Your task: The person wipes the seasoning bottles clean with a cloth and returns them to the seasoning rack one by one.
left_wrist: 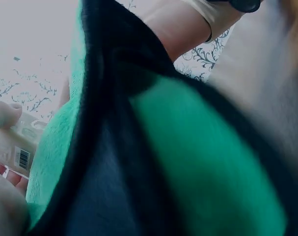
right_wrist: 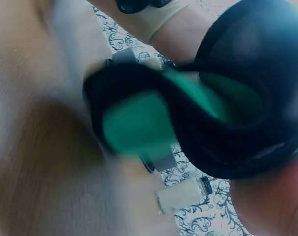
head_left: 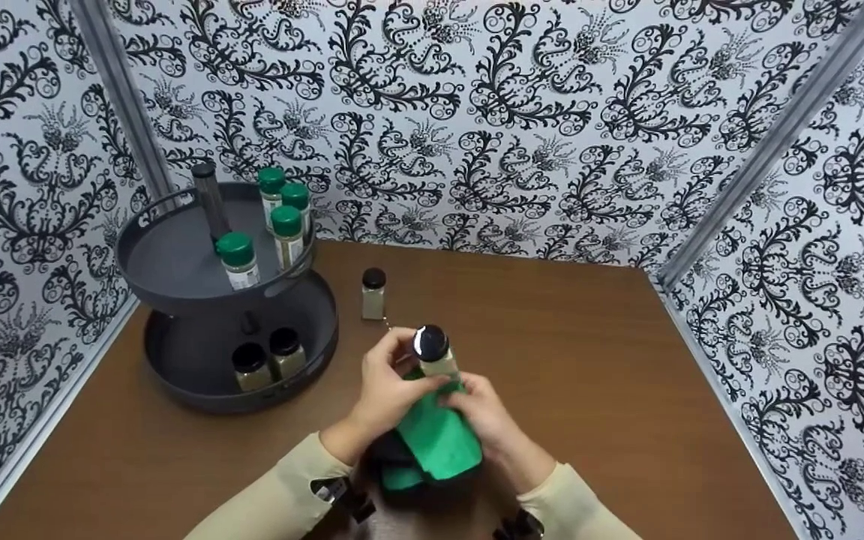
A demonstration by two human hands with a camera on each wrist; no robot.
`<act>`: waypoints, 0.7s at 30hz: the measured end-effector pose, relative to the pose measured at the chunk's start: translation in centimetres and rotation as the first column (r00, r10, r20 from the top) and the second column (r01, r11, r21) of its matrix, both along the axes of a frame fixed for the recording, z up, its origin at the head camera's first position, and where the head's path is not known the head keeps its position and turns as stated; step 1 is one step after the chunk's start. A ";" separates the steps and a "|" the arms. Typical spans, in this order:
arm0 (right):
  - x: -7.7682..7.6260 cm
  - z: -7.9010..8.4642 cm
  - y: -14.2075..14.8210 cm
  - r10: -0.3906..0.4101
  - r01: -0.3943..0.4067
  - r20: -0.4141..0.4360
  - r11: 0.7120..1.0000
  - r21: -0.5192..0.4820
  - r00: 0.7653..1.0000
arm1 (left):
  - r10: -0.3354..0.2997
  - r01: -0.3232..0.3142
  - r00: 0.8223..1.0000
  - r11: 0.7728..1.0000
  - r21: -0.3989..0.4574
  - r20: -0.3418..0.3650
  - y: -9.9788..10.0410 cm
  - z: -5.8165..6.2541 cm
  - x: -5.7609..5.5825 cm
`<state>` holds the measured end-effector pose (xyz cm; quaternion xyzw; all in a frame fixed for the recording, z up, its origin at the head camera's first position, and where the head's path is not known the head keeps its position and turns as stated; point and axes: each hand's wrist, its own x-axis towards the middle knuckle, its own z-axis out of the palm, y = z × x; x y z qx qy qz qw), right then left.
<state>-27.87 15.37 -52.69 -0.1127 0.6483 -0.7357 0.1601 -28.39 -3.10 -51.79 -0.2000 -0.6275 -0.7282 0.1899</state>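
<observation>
Black-capped jar (head_left: 437,354), in the left hand (head_left: 393,384), apparently touches green cloth (head_left: 443,442).

A clear, black-capped jar (head_left: 441,365) with pale contents is held cap up; a green-and-black cloth (head_left: 443,439) is held against its lower part.

Fingers (head_left: 390,348) hold a jar (head_left: 441,366); green cloth (head_left: 441,442) below.

The cloth (head_left: 443,439) is green and black, the table (head_left: 552,322) brown, the walls (head_left: 462,127) white with black scrolls.
</observation>
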 end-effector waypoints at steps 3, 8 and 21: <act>-0.4 0.6 0.6 -0.089 0.090 -0.012 0.996 0.012 0.996 | 0.005 -0.005 1.000 1.000 0.009 0.003 -0.2 0.0 -0.1; -0.7 1.9 1.6 -0.245 0.245 -0.027 0.969 -0.002 0.969 | -0.001 0.001 1.000 1.000 -0.001 -0.021 -0.3 0.3 0.1; -0.4 2.4 1.7 -0.150 0.154 -0.082 0.986 0.055 0.985 | 0.036 -0.035 0.998 0.999 0.029 -0.044 -0.5 0.6 0.0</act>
